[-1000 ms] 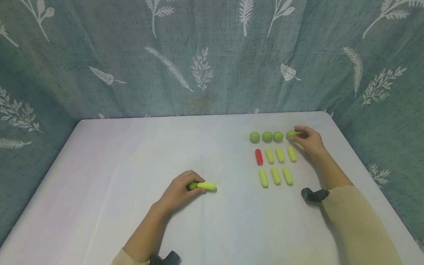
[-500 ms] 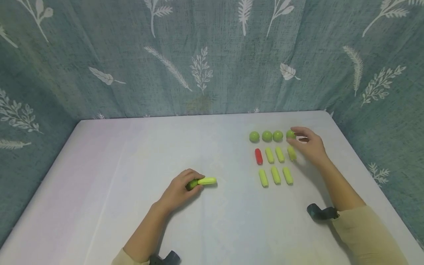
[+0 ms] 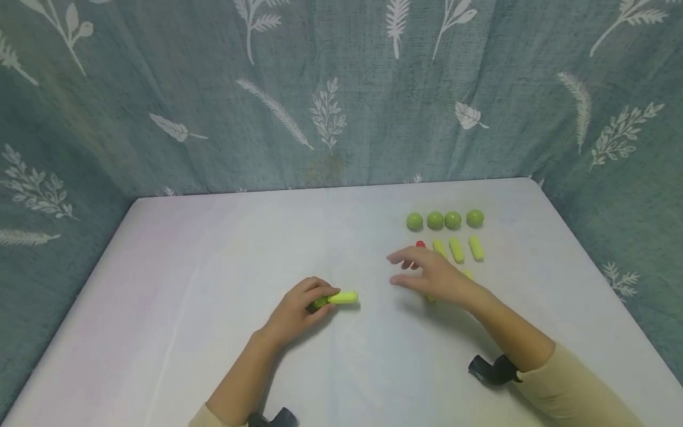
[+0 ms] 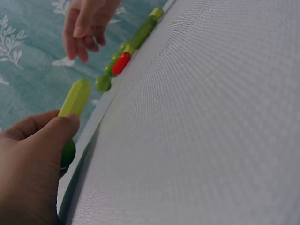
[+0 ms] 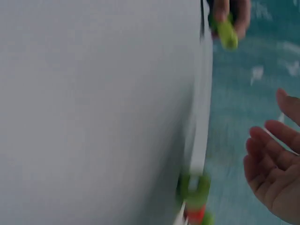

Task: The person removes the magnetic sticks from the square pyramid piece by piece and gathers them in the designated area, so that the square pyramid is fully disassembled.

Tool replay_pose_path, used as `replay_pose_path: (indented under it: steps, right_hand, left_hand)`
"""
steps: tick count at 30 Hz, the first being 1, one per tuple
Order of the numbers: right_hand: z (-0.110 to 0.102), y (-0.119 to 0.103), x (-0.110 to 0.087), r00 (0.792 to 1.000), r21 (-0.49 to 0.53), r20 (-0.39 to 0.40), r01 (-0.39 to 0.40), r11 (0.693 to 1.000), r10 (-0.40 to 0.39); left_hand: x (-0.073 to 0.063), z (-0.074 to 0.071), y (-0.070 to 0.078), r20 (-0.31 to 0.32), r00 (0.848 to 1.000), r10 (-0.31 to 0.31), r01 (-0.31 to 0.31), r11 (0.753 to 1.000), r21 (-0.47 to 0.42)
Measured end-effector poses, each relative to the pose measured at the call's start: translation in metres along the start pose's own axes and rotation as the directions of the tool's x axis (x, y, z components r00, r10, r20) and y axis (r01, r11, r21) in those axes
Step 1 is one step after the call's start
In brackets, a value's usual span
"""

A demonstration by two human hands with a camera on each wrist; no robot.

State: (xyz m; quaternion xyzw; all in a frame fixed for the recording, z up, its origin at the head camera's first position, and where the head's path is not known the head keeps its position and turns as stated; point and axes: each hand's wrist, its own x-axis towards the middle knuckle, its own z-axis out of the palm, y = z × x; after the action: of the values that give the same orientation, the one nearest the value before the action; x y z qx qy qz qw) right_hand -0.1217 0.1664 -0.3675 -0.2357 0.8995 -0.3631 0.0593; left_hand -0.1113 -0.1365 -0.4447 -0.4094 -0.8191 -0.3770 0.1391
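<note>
My left hand (image 3: 296,308) grips a yellow-green ribbed piece like a toy corn cob (image 3: 344,298), together with a rounded green thing (image 4: 69,153) mostly hidden in the palm. The cob's free end points right in the head view. My right hand (image 3: 437,276) hovers over the rows at the right, its fingers loosely spread and nothing between them. Beneath and behind it lie similar yellow-green cobs (image 3: 476,248) and a red capsule-shaped piece (image 3: 420,244), some partly or wholly covered by the hand. Several green balls (image 3: 435,220) stand in a row behind them.
Everything lies on a white-covered table (image 3: 240,237). A green curtain with pale leaf prints (image 3: 363,118) hangs along the back and sides. A dark wrist camera (image 3: 493,369) sticks out beside the right cuff.
My right hand has left the rightmost green ball and moved left and nearer, over the front cobs. My left hand keeps its grip in about the same place.
</note>
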Motion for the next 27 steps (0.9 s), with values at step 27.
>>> replay_pose_path:
  steps: [27]
  right_hand:
    - [0.067, -0.042, 0.023, 0.973, -0.134, 0.199, 0.146, 0.980, -0.118]
  left_hand:
    - [0.001, 0.005, 0.002, 0.012, 0.998, 0.067, -0.065, 0.989, -0.136]
